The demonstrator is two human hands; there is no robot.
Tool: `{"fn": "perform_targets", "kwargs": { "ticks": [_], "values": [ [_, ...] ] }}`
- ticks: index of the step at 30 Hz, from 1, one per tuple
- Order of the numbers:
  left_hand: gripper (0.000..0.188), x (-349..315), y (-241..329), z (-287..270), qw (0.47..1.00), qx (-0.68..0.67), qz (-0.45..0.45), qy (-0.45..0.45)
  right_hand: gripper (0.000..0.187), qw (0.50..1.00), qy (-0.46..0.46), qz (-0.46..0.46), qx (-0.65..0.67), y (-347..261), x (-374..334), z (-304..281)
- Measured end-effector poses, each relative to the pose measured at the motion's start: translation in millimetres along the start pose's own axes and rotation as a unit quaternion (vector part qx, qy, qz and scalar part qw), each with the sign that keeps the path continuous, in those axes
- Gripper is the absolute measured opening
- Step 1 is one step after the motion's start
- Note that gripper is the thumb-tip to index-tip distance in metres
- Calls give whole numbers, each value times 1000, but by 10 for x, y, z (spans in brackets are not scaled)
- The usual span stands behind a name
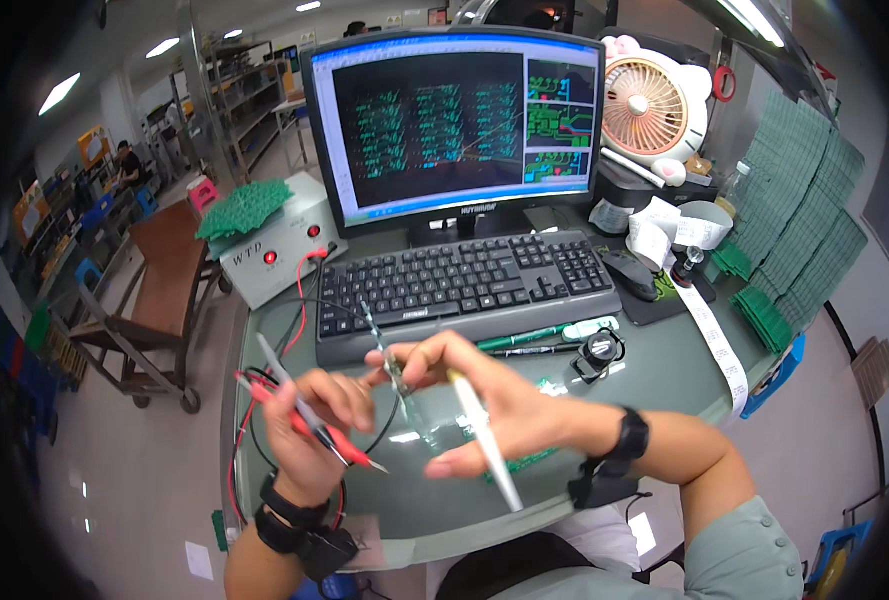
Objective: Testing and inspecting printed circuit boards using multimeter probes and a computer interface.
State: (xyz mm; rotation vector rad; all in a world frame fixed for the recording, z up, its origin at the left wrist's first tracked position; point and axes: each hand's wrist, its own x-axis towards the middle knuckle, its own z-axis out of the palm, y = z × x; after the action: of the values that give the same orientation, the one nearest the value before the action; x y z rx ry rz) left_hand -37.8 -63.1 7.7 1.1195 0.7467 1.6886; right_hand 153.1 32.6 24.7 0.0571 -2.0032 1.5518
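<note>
My left hand (310, 430) is closed around a red test probe (343, 444) with a pointed metal tip. A slim grey stick-like tool (283, 368) also lies in that grip; its kind is unclear. My right hand (510, 400) pinches a thin green circuit board (395, 372), seen nearly edge-on and blurred. A white pen-like stick (485, 440) with a yellowish end rests across the same hand, between index finger and thumb. The left fingertips are close to the board; whether they touch it I cannot tell. Beneath the right hand, green boards (525, 462) lie partly hidden on the table.
Behind my hands are a black keyboard (465, 285) and a monitor (445, 130) showing a board layout. A grey box (280, 245) with red sockets stands left. Rightward are a mouse (630, 275), a paper strip (715, 345), a fan (650, 105) and stacked green boards (800, 170).
</note>
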Motion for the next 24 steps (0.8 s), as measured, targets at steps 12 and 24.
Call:
{"fn": "perform_targets", "kwargs": {
  "ticks": [12,24],
  "values": [
    [43,13,-96,-126,925,237,-203,-216,62,856,-216,-4,-470,168,-229,-167],
    [43,-16,-193,-96,917,298,-210,-159,23,958,-52,279,27,188,267,-24]
  ]
}}
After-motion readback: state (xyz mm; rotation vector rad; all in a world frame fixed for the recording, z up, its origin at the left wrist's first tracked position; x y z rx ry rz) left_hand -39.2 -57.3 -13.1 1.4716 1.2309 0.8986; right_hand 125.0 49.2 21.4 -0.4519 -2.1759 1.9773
